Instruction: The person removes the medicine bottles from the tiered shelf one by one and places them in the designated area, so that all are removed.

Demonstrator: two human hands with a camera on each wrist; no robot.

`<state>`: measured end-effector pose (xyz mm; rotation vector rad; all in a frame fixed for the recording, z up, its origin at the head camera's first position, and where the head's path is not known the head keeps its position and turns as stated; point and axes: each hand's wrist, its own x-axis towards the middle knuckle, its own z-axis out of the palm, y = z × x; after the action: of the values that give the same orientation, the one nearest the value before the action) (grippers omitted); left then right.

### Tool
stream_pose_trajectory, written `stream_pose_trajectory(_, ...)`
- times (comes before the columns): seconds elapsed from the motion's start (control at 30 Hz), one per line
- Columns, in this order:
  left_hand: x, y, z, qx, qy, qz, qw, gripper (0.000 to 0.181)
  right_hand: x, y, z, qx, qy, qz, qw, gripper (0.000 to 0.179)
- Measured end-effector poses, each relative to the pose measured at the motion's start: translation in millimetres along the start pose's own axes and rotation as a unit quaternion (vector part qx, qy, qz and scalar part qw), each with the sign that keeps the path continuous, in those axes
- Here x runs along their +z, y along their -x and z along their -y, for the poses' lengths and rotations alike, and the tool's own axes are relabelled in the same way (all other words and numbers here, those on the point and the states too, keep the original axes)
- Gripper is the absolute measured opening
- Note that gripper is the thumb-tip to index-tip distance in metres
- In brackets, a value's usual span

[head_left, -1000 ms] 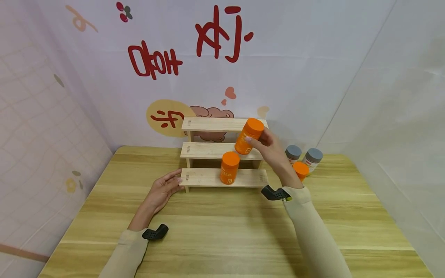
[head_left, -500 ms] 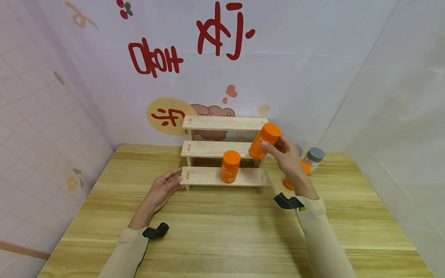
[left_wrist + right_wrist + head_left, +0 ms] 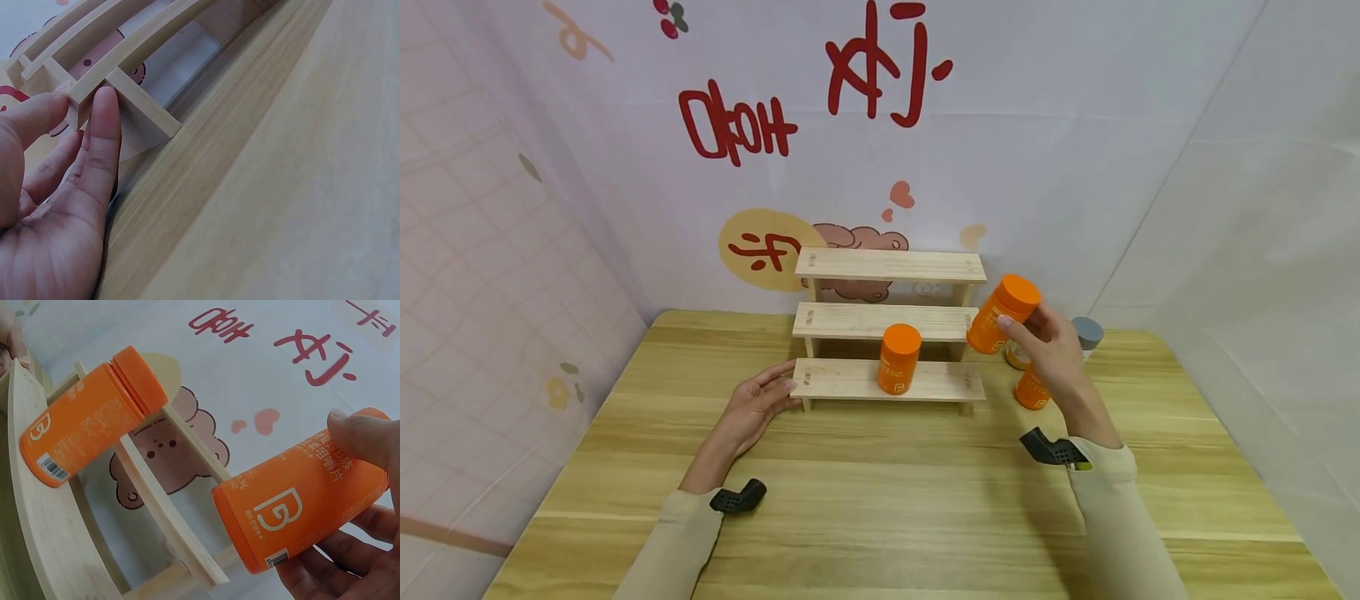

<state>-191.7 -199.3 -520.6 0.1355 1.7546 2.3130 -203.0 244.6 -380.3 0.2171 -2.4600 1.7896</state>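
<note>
My right hand (image 3: 1051,348) grips an orange pill bottle (image 3: 1002,315) with an orange screw lid, thumb on its near side. It is tilted in the air just off the right end of the middle step of a wooden three-step display shelf (image 3: 842,379). In the right wrist view, this bottle (image 3: 281,500) shows a white logo and a barcode near its base. A second orange bottle (image 3: 898,367) stands upright on the lowest step, right of centre. At that step's left end, my left hand (image 3: 752,412) pinches the board's corner between thumb and fingers (image 3: 105,115).
Behind my right hand, another orange bottle (image 3: 1032,390), a grey-lidded bottle (image 3: 1087,332) and a partly hidden bottle (image 3: 1017,357) stand on the wood-grain table (image 3: 865,500). A printed cloth backdrop (image 3: 1037,167) rises behind the shelf.
My right hand has carried the orange bottle rightward and slightly down, from in front of the upper steps to beyond the shelf's right end. My left hand has stayed at the shelf corner.
</note>
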Motion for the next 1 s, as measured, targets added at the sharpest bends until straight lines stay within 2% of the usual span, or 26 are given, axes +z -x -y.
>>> stream_pose_trajectory(0.17,-0.5,-1.8,0.6,0.004,-0.002,0.003,1.0000,0.060,-12.3,5.0,-1.9,0.005,-0.003,-0.012,0.9999,0.054)
stream_pose_trajectory(0.3,-1.2,-2.5,0.7,0.005,-0.002,0.003,1.0000,0.060,-22.8,7.6,-5.3,-0.005,-0.026,-0.012,0.9996,0.051)
stream_pose_trajectory(0.77,-1.5,-1.6,0.4,0.001,0.001,-0.002,1.0000,0.060,-55.0,16.5,-20.6,-0.022,-0.058,-0.032,0.9976,0.046)
stream_pose_trajectory(1.0,-1.3,-1.2,1.3,0.004,0.004,0.000,1.0000,0.060,-72.8,21.3,-31.7,-0.019,-0.082,-0.037,0.9958,0.050)
